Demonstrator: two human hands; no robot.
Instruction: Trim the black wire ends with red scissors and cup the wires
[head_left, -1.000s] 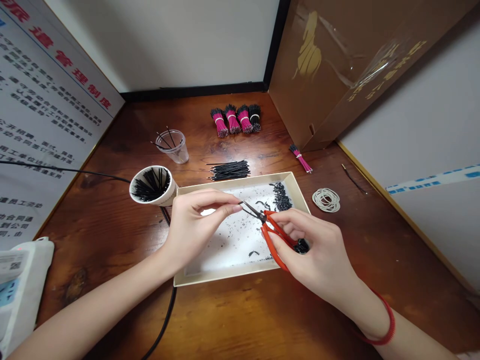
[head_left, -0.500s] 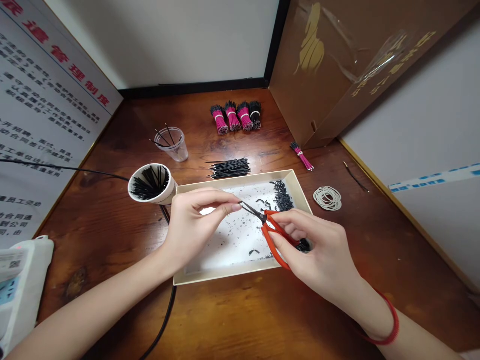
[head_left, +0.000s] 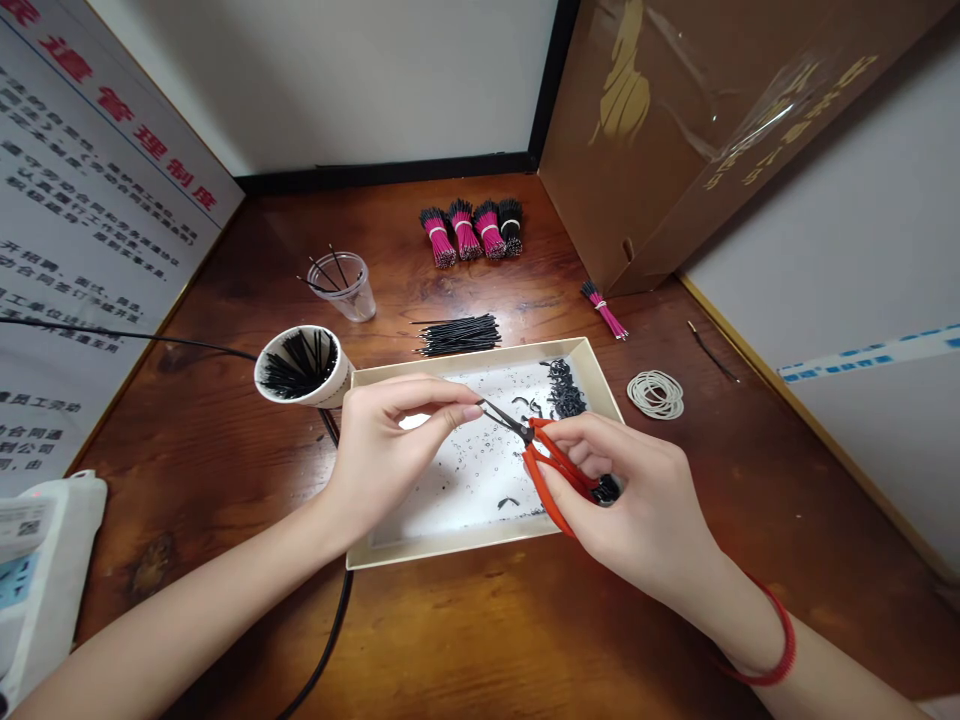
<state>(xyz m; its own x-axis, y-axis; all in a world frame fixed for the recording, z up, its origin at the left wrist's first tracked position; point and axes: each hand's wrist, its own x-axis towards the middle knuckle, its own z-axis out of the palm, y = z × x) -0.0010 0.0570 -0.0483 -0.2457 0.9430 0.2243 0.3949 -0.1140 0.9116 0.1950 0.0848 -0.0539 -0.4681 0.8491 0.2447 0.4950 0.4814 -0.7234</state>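
Over the shallow cream box [head_left: 600, 385], my left hand [head_left: 397, 440] pinches a thin black wire [head_left: 482, 402] between thumb and forefinger; most of it is hidden by the fingers. My right hand [head_left: 637, 500] is closed round the handles of red-handled scissors [head_left: 541, 450]. Their narrow dark blades are slightly apart and point left, with the tips right at my left fingertips. Inside the box, black offcuts [head_left: 566, 388] are heaped at the right end, and tiny bits are scattered over the white bottom.
Behind the box lies a pile of black wires [head_left: 459, 335]. A white cup [head_left: 341, 385] full of black wires and a clear cup [head_left: 360, 300] stand left. Tied bundles [head_left: 465, 235] lie at the back, a smaller bundle [head_left: 604, 312] and rubber bands [head_left: 655, 395] at right.
My right hand and the scissors have shifted very slightly, their handles a little closer together. My left hand keeps its pinch in the same place.
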